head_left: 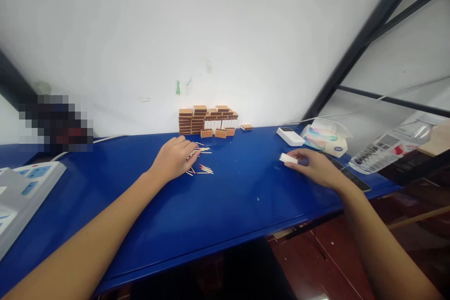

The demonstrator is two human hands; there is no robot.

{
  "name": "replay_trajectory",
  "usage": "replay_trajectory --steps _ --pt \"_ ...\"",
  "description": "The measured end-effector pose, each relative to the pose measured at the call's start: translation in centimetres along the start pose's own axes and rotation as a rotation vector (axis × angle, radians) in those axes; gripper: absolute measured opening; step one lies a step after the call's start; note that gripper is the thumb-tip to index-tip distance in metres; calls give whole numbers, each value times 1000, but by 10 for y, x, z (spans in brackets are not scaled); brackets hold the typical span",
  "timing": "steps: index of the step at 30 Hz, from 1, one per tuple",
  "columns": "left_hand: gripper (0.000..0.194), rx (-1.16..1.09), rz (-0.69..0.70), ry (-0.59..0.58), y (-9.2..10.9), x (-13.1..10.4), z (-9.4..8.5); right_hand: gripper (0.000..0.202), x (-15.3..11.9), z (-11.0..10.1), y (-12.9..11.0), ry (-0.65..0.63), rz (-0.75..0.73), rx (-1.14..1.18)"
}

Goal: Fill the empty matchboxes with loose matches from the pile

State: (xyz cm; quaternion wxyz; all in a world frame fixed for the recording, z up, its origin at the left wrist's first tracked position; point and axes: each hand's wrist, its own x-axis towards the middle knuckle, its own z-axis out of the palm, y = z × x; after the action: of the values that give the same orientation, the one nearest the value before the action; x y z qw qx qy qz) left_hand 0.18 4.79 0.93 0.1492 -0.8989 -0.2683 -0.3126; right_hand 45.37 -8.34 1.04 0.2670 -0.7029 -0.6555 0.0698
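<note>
My left hand [175, 157] rests low over the blue table with its fingers curled, closed on several matches [201, 149] whose ends stick out past the fingertips. Just in front of it, a small loose group of red-tipped matches [206, 169] lies on the tabletop. On the right, my right hand [314, 166] pinches a small white matchbox tray [288, 158] between thumb and fingers. What the tray holds, if anything, cannot be made out. Behind the matches, brown matchboxes [185, 122] stand stacked against the wall, with a few upright matchboxes [221, 133] before them.
A single matchbox [246, 127] lies right of the stack. Farther right are a white device [290, 136], a tissue pack [325, 137], a dark phone-like slab [348, 176] and a clear plastic bag [383, 150]. A grey-white machine [31, 197] stands at the left.
</note>
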Motion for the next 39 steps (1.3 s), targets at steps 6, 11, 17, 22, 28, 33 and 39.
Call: replay_trajectory --steps 6,11,17,22,28,33,39 --pt "45 -338 -226 55 11 1 -5 41 50 38 -128 -75 -343 193" --pt "38 -414 -250 14 0 2 -10 38 82 91 -213 -265 -624 376" --pt "33 -388 -362 72 -19 0 -7 38 82 115 -209 -142 -507 504" --pt "41 -328 -456 184 -26 -3 -1 29 71 105 -199 -433 -422 275" --pt "40 -275 -454 271 -29 0 -12 35 66 101 -203 -511 -488 165" --pt "36 -275 -590 403 -39 0 -24 18 62 101 -206 -566 -509 161" --pt "38 -293 -505 300 -27 -3 -11 10 62 104 -200 -590 -486 72"
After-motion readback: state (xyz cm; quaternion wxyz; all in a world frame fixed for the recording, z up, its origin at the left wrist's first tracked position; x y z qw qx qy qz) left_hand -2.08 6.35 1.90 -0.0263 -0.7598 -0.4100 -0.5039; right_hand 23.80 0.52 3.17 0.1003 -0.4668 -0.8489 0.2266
